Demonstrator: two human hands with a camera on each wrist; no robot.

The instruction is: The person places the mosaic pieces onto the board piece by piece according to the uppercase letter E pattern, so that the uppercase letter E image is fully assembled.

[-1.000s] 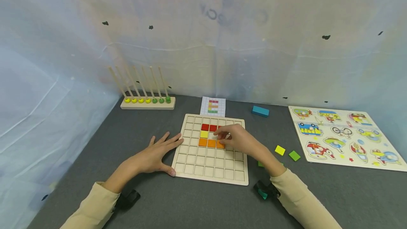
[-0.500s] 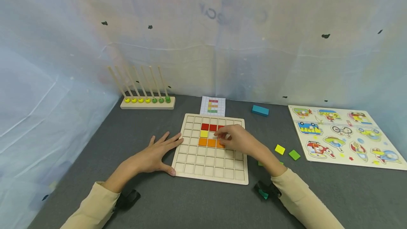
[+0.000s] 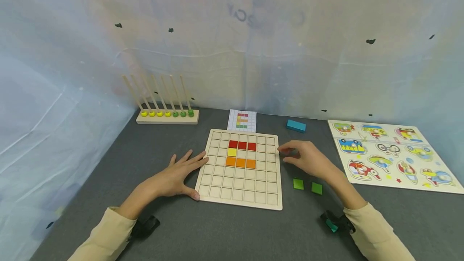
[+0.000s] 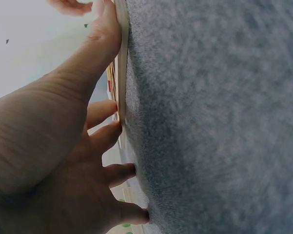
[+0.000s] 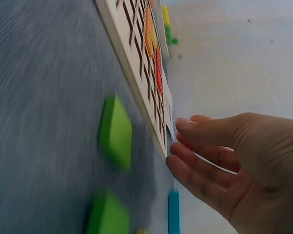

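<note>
A wooden grid board [image 3: 235,194] lies on the dark table. Three red tiles [image 3: 242,145], one yellow tile [image 3: 232,152] and three orange tiles [image 3: 240,162] sit in its cells. Fingers spread, my left hand [image 3: 177,177] touches the board's left edge, its thumb at the front left corner. My right hand [image 3: 308,158] hovers just off the board's right edge; its fingers are loosely bent and nothing shows between them. Below it lie two loose green tiles, a nearer one [image 3: 298,184] and one by the wrist [image 3: 317,188].
Behind the board lies a paper pattern card [image 3: 242,121]. A blue block [image 3: 296,126] rests to its right. At the back left stands a peg abacus [image 3: 167,119] with yellow and green beads. A vehicle puzzle board [image 3: 391,156] occupies the right side.
My right hand has left the orange tiles and moved right, off the board, uncovering the red and orange rows. It now hides the loose yellow tile. My left hand stays put.
</note>
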